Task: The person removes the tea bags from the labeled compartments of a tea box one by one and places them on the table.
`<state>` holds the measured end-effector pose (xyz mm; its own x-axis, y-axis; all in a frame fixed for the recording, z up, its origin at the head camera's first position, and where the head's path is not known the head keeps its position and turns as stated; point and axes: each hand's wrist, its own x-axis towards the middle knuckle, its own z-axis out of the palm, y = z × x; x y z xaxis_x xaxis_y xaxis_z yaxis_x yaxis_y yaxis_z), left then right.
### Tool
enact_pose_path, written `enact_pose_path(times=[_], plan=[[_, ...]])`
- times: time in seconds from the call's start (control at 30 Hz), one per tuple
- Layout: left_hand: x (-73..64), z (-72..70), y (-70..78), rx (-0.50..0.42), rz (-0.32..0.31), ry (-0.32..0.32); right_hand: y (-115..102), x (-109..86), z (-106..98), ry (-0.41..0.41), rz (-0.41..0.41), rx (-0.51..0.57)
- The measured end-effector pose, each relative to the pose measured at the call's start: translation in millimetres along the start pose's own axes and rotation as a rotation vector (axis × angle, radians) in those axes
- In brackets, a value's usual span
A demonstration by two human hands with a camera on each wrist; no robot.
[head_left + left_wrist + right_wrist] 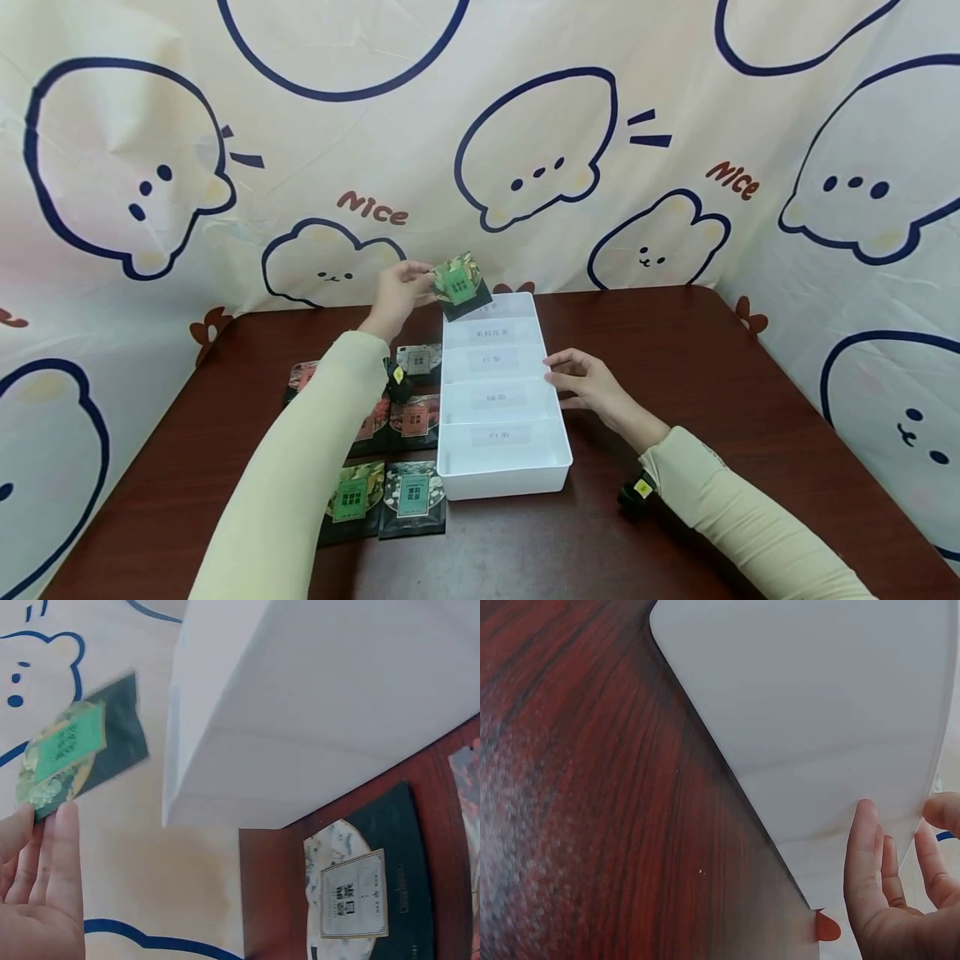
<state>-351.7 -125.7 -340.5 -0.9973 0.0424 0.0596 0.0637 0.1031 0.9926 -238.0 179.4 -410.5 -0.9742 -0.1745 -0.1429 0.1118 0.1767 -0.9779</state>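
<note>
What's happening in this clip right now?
A person's left hand pinches a green-labelled tea packet in the air above the far end of a white divided tray. The right hand rests against the tray's right wall, fingers relaxed. More dark tea packets lie flat on the wooden table left of the tray, whose visible compartments look empty.

White tray wall (817, 712) over dark red wood table (592, 787), right hand (900, 900) fingertips touching its rim

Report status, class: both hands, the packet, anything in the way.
Left hand pinches green packet above the tray's far end. Right hand rests fingers on white tray rim. Other packets lie left of the tray; nothing blocks it.
</note>
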Motion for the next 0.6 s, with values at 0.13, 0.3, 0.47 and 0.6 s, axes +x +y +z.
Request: enact_pose_path(times=[0.13, 0.3, 0.47, 0.6], plan=[[-0.8, -3.8, 5.6, -0.028, -0.017, 0.02, -1, -0.4, 0, 0.001, 0.004, 0.002], [-7.0, -15.0, 11.6, -0.04, -0.023, 0.018, -2, -1.1, 1, 0.001, 0.009, -0.009], [-17.1, -28.1, 15.7, -0.012, -0.027, 0.012, -2, -1.7, 1, -0.001, 0.003, -0.021], [-27.6, -38.6, 17.4, -0.005, -0.035, -0.003, -1, -1.6, 1, 0.001, 0.005, -0.021]])
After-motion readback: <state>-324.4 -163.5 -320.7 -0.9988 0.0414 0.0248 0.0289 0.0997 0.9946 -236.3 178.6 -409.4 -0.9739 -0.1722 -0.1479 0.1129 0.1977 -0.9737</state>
